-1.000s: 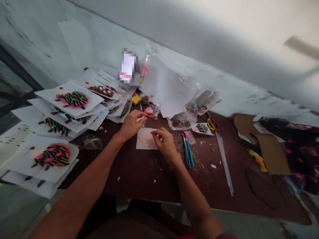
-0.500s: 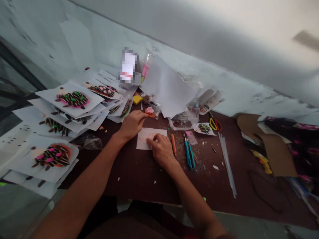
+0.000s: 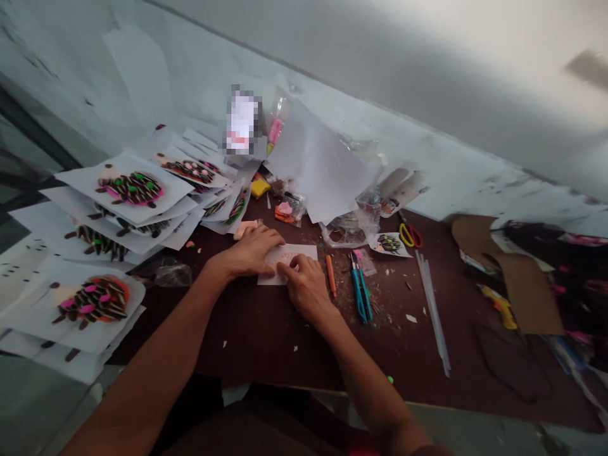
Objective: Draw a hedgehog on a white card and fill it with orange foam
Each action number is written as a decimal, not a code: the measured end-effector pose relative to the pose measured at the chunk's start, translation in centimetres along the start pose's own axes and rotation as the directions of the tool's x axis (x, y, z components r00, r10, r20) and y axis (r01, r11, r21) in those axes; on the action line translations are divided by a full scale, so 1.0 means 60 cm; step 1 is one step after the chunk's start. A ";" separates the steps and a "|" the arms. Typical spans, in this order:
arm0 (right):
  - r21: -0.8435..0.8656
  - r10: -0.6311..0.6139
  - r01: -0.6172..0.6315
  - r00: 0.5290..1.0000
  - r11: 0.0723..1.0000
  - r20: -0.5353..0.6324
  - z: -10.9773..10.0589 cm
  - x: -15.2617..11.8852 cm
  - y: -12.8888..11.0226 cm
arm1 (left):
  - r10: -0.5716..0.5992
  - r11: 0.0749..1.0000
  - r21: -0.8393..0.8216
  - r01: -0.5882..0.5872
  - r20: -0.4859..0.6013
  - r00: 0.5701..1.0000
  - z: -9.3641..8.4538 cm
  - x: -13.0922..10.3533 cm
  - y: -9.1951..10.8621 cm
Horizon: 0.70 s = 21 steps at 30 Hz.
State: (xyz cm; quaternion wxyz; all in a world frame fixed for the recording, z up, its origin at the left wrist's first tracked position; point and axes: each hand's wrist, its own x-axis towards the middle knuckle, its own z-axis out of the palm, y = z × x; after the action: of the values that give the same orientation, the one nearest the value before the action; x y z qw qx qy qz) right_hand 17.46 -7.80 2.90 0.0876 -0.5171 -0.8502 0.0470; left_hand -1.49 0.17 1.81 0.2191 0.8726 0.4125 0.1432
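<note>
A small white paper card (image 3: 311, 253) lies on the dark table, with a thin peach-coloured patch, perhaps modelling clay, on it (image 3: 287, 258). My left hand (image 3: 251, 252) rests over the card's left side, its fingers stretched out and thumb apart. On the right part of the card lies my right hand (image 3: 308, 282), fingers bent but apart, fingertips touching the patch. Together my hands hide much of the card. Just behind my left hand sits a peach-coloured lump (image 3: 244, 228). An orange stick-like tool or pen (image 3: 331, 275) lies beside my right hand.
Teal-handled cutters (image 3: 361, 294), red-and-yellow scissors (image 3: 410, 235) and clear sticks (image 3: 433, 316) lie rightward. A yellow glue gun (image 3: 498, 305) is farther right. Stacked hedgehog pictures (image 3: 133, 189) fill the left. Behind are a white sheet (image 3: 318, 164) and clay packets (image 3: 285, 212).
My left hand has come down and nearer onto the card's left side, its fingers unfolding from a pinch and uncovering the peach lump behind. My right hand has barely moved.
</note>
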 end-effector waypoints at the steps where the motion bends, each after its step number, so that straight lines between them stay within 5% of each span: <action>1: 0.002 -0.002 0.002 1.000 1.000 -0.005 0.000 0.000 0.001 | -0.006 1.000 0.001 0.006 -0.001 1.000 0.000 0.000 0.001; 21: 0.007 0.002 -0.002 0.999 1.000 -0.032 0.010 0.007 -0.002 | -0.003 1.000 0.012 0.003 -0.011 1.000 0.004 0.002 0.004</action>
State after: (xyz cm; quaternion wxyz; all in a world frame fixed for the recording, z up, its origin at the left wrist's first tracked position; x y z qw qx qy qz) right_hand 17.05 -7.50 2.40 0.1028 -0.5182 -0.8481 0.0416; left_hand -1.17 0.05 1.71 0.2120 0.8724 0.4158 0.1452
